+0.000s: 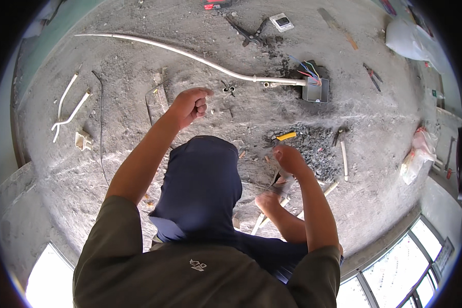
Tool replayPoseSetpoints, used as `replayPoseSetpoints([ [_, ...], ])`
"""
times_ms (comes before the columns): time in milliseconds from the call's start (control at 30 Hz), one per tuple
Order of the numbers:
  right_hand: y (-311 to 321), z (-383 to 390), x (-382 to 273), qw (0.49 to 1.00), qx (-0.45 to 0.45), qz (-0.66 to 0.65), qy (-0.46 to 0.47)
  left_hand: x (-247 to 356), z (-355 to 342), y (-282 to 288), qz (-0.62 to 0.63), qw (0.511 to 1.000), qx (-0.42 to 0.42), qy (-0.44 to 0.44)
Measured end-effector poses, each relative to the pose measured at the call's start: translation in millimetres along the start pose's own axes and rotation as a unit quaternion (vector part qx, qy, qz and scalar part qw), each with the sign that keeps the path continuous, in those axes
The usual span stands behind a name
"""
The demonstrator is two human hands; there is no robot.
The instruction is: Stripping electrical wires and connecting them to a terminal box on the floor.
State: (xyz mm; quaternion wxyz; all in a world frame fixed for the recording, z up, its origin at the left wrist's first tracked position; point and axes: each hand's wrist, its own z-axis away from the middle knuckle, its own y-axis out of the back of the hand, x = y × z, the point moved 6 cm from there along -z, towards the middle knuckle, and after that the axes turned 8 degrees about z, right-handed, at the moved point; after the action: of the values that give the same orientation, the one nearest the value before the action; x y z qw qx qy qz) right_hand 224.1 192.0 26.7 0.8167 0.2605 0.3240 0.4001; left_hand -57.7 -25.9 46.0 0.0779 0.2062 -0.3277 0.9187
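My left hand [190, 107] is closed above the floor, its fingers curled and the index finger reaching toward two small dark ring-shaped fittings [228, 89]. Whatever it may hold is too small to make out. Lower right, my right hand [291, 159] is also closed, beside a heap of grey rubble [315, 154] and a yellow strip [286, 136]. Its grip is hidden from above. Beyond my hands runs a long bent white conduit pipe [190, 58], joined to a grey junction box [315, 92] with coloured wires [311, 72] sticking out.
Pliers-like cutters [249, 36] and a square switch plate [282, 22] lie at the far side. Red-handled pliers [373, 78] are to the right. Pipe offcuts [72, 113] and a thin dark rod [101, 118] lie left. White bags [418, 156] stand right. My foot [269, 201] is near my right hand.
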Motion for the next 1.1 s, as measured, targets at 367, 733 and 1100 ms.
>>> replayPoseSetpoints([
  [367,173,-44,135,0.954,0.243,-0.099,-0.147,109,131,-227,-0.133,0.955,-0.205,-0.17],
  [733,200,-103,108,0.868,0.437,-0.136,-0.195,39,131,-225,0.033,0.989,-0.125,-0.074],
  [1100,225,-157,124,0.959,0.269,-0.063,-0.067,44,118,-200,0.027,0.995,-0.061,-0.078],
])
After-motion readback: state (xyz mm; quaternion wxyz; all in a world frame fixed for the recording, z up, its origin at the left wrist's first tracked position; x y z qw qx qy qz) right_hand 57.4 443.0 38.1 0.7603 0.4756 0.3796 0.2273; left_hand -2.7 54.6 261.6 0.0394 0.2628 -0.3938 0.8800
